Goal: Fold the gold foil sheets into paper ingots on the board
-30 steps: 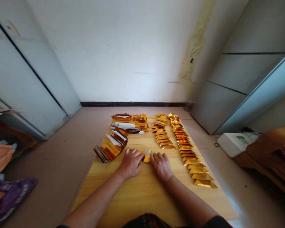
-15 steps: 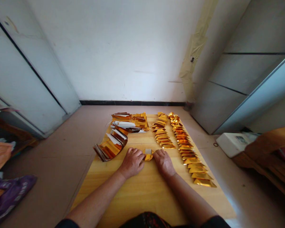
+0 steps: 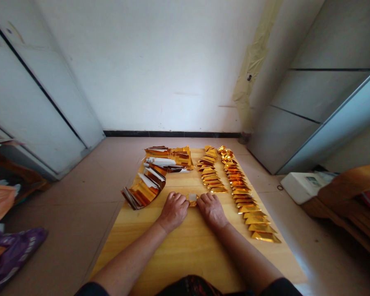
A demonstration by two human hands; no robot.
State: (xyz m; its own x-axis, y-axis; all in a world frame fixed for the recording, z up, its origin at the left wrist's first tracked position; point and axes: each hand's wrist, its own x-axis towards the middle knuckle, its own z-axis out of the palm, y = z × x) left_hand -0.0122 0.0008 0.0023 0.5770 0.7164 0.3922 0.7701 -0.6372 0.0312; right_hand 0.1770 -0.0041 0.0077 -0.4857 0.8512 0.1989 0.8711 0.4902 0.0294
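Between my left hand (image 3: 174, 211) and right hand (image 3: 212, 210), on the worktop (image 3: 185, 246), lies a gold paper piece (image 3: 193, 200). Each grip is curled closed, seemingly pinching one end. Uneven pressure might skew it; a careless rightward sweep could scatter the outermost folded row (image 3: 241, 191).

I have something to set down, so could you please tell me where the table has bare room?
The wooden table is bare between the two forearms and between the right hand and the long gold row. Crowded: the far left with its paper stacks, the short gold row, and the gold piece between right and left hand.
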